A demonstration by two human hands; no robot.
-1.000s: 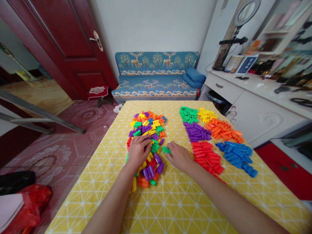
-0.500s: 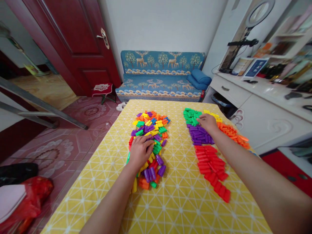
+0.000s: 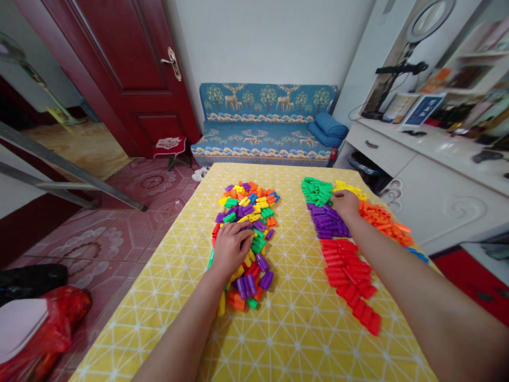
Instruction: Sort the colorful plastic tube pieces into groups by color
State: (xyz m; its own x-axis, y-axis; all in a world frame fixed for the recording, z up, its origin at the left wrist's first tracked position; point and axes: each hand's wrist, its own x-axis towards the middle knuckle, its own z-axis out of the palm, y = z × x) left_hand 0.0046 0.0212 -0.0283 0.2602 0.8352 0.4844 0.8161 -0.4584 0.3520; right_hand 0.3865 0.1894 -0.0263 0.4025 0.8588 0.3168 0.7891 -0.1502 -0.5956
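Note:
On the left half of the table lies a mixed heap of small plastic tube-like pieces [image 3: 249,286] in purple, green, yellow, orange, red and blue. My left hand [image 3: 230,245] rests palm down on this heap, fingers and thumb apart; pieces beneath it are hidden. Across the table, my right hand [image 3: 345,203] hovers at the right edge of a green pile [image 3: 316,191], above a purple pile [image 3: 328,220]. Its fingers are loosely bent, with a small gap at the thumb and no piece visible between them. Nearer me spread red pieces [image 3: 350,276].
Yellow pieces [image 3: 350,187], orange pieces [image 3: 384,220] and a few blue pieces [image 3: 417,254] lie beyond my right forearm. A patterned yellow cloth [image 3: 294,329] covers the table. Behind it stands a blue sofa [image 3: 254,140]; a white cabinet [image 3: 445,185] is at right.
My right hand has drawn back slightly to the right from the green pile. My left hand stays on the mixed heap. The view has shifted a little.

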